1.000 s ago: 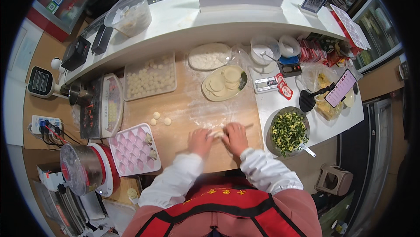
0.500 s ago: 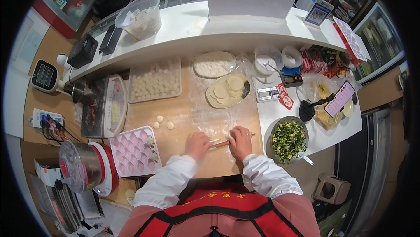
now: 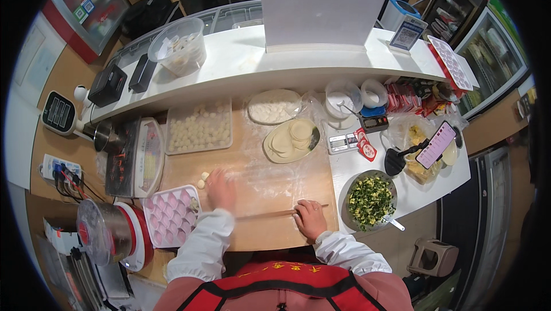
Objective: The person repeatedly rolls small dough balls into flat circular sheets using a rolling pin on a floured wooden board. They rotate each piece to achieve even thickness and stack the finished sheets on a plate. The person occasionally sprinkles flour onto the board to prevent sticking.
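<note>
Left hand (image 3: 221,190) has shifted from the slender brown wooden rolling pin (image 3: 268,214) to small round white dough balls (image 3: 201,184), left of centre; blur hides its grip. Right hand (image 3: 310,218) curls over the pin, lower centre. Flat pale dough discs (image 3: 299,130) lie finished; balls remain unflattened.

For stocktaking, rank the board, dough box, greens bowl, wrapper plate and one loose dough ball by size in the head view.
1. Board
2. Dough box
3. Greens bowl, wrapper plate: too alike to rank
4. Loose dough ball
</note>
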Motion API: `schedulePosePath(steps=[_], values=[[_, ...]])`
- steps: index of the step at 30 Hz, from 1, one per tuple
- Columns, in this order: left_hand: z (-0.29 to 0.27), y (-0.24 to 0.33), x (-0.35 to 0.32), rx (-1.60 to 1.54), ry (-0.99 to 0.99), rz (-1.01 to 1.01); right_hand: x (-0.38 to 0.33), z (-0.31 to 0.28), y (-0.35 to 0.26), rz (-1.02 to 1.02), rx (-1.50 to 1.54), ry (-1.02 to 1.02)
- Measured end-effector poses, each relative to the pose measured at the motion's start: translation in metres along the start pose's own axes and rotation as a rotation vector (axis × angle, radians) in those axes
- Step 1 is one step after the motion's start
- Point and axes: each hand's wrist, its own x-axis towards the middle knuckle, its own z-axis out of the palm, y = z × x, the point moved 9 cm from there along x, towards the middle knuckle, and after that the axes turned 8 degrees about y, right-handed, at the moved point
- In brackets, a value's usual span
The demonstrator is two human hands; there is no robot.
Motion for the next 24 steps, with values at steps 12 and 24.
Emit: schedulePosePath(steps=[12,24], values=[[0.042,0.035,-0.059,-0.183,-0.263,0.278,0.0,-0.004,-0.004,-0.044,-0.048,0.008],[0.083,0.082,-0.041,0.174,-0.403,0.419,0.001,0.004,-0.001,-0.002,-0.004,-0.04]])
